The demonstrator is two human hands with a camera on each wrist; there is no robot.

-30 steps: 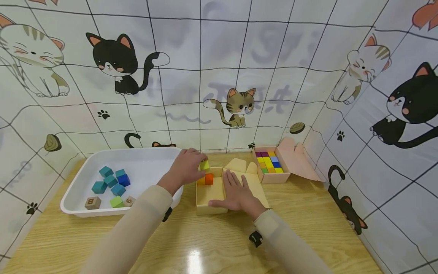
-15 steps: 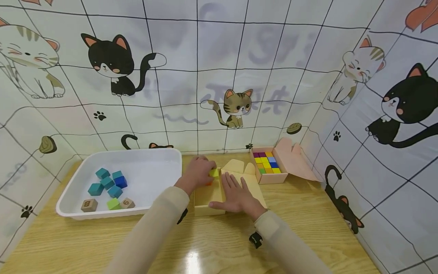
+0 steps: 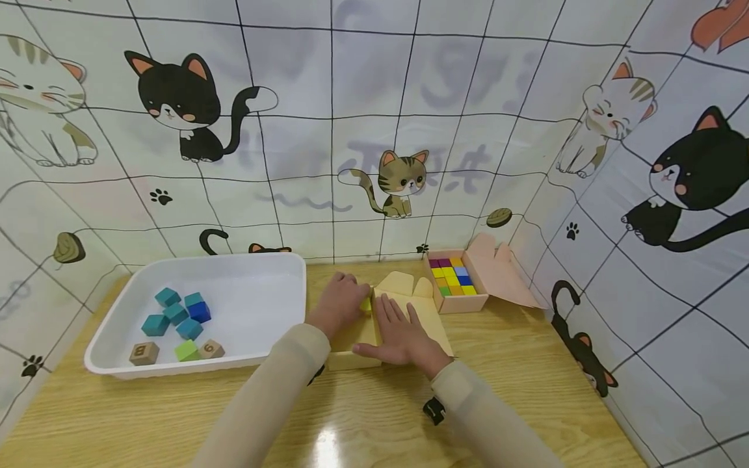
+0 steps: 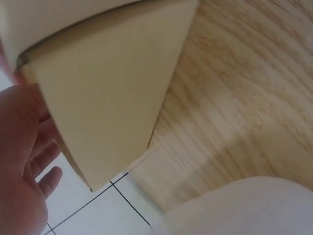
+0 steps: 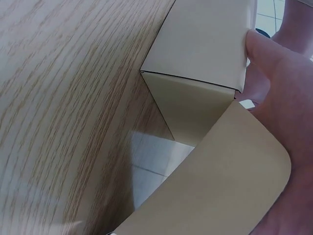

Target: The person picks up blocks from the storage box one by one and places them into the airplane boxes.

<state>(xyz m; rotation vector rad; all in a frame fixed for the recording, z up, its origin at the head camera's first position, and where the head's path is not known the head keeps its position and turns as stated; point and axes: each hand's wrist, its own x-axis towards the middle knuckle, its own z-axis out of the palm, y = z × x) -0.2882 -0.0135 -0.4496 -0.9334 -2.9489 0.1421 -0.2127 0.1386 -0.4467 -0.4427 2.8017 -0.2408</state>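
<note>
My left hand (image 3: 341, 304) reaches into the far end of a pale yellow cardboard box (image 3: 354, 361). It pinches a yellow cube (image 3: 366, 305) low inside; the hand covers the orange cubes seen there earlier. My right hand (image 3: 404, 335) lies with straight fingers over the box's right wall and opened lid (image 3: 430, 318), its thumb across the front part. In the left wrist view, the fingers of my left hand (image 4: 24, 152) are beside the box wall (image 4: 112, 93). The right wrist view has my right hand (image 5: 283, 83) touching the box (image 5: 200, 44) near the lid flap (image 5: 215, 176).
To the left, a white tray (image 3: 257, 305) holds several teal cubes (image 3: 155, 325), a blue cube (image 3: 200, 312), a green cube (image 3: 187, 351) and two wooden number cubes (image 3: 144, 353). Behind right stands an open pink box (image 3: 462, 303) with rows of coloured cubes (image 3: 450, 276).
My left hand has moved right and down into the yellow box, carrying the yellow cube from above the rim to inside. The right hand has stayed on the box. The head view has shifted slightly.
</note>
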